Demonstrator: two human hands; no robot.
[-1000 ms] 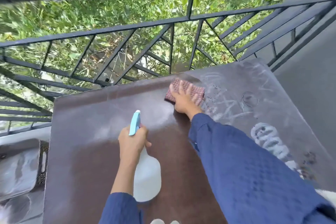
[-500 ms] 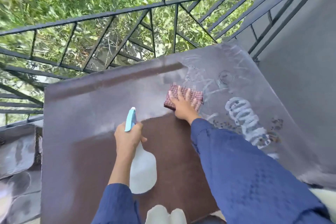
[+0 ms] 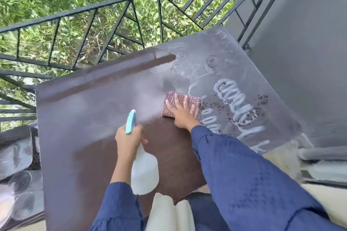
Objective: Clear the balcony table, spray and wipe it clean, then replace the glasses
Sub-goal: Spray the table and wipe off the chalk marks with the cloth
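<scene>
Right now the brown table (image 3: 78, 137) fills most of what I see, its far edge running from nine o'clock up toward one o'clock along the black railing (image 3: 105, 7), with green leaves beyond the bars. Half the tabletop, from about twelve to four o'clock, is dusty grey and marked with white squiggles (image 3: 234, 103) and dark specks (image 3: 262, 99); the patch nearest me at six o'clock is bare, dark brown. A faint ring mark (image 3: 213, 61) sits at one o'clock.

My right hand (image 3: 181, 113) lies flat at the centre, fingers spread and pressing down on a folded red-checked cloth (image 3: 174, 99), which touches the table just at the border of the dusty part. My left hand (image 3: 128, 138), at seven o'clock from the cloth, is wrapped tight around the neck of a white spray bottle (image 3: 144, 172), whose blue nozzle (image 3: 130, 121) points away from me. At eight o'clock, off the table, blurred glasses (image 3: 18, 180) sit low down.
</scene>
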